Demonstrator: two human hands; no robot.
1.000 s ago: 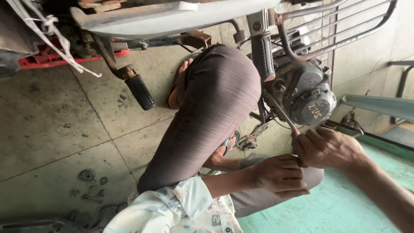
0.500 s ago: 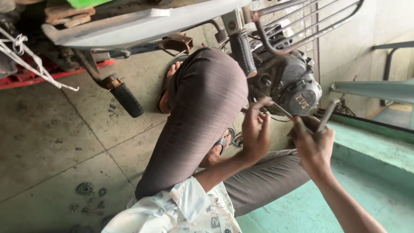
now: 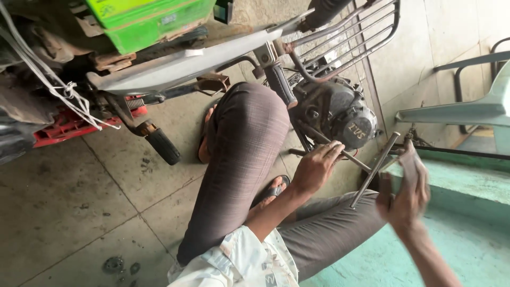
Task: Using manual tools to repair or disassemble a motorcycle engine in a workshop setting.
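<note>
**Long-handled wrench in hand beside a motorcycle engine**

The person's right hand [image 3: 406,194] is clenched around the upper part of a long, thin metal T-handle wrench [image 3: 373,171], its grip blurred but closed on the shaft, which slants down and to the left until its lower tip sits just above the person's grey-trousered thigh. The left hand [image 3: 317,166] rests with curled fingers on a slim metal rod [image 3: 355,158] that runs out from under the motorcycle engine [image 3: 336,112]; the fingers touch the rod, but whether they close round it cannot be told. The two hands are near each other, the wrench between them. The dark, grimy engine sits just above the left hand, fixed in the frame of the motorcycle, with a black rubber-covered footpeg [image 3: 278,85] at its left. A chrome crash guard [image 3: 355,36] of parallel bars rises above the engine. The person crouches on the concrete floor [image 3: 64,202], one knee raised in brown checked trousers, a sandalled foot tucked beneath. A green box [image 3: 151,18] rests on the machine at upper left, above a red part [image 3: 71,125] and white cord [image 3: 58,87]. A pale plastic chair [image 3: 467,109] stands at right beside a green-painted ledge [image 3: 467,186].
</note>
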